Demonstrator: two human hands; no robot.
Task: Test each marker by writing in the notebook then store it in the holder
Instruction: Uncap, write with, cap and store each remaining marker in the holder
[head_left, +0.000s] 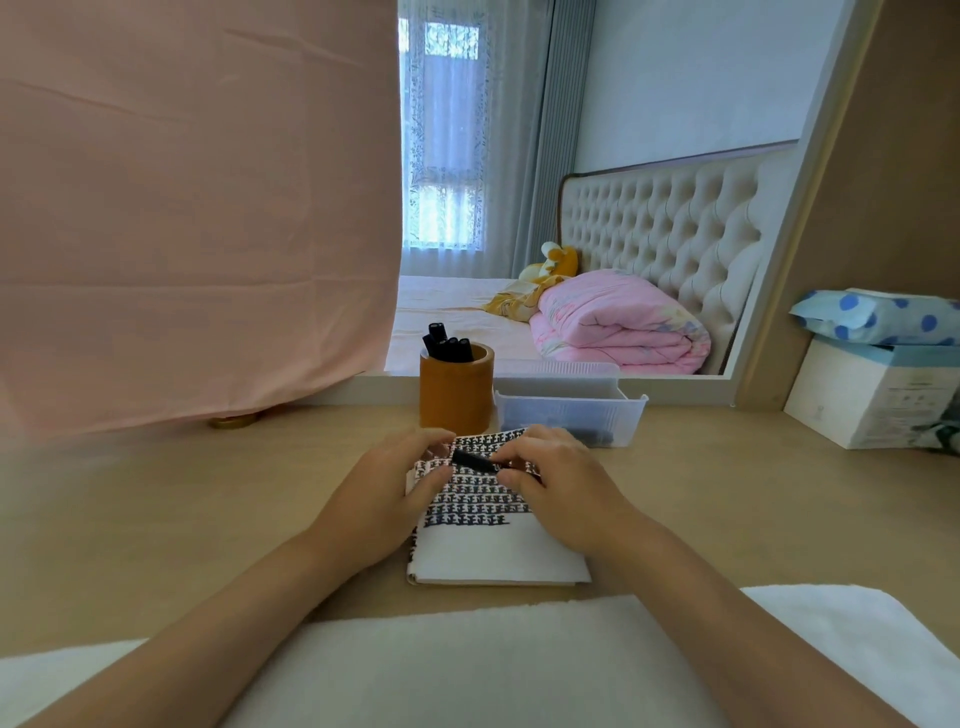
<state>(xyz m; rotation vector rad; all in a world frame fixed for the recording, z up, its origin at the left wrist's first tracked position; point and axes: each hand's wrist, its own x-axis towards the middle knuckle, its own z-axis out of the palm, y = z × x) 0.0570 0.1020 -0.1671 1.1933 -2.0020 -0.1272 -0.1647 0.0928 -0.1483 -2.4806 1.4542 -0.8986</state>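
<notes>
An open notebook (493, 551) lies on the desk, its upper page filled with rows of black marks. Over that page both hands hold one black marker (474, 461) lying sideways. My left hand (395, 488) pinches its left end and my right hand (550, 483) grips its right end. Just behind the notebook stands a brown cylindrical holder (454, 397) with several black markers (445, 344) standing in it.
A clear plastic tray (569, 415) with dark markers inside sits right of the holder. A white box (872, 405) topped by a blue dotted pack stands far right. A pink cloth (197, 208) hangs at left over a mirror. White fabric covers the near edge.
</notes>
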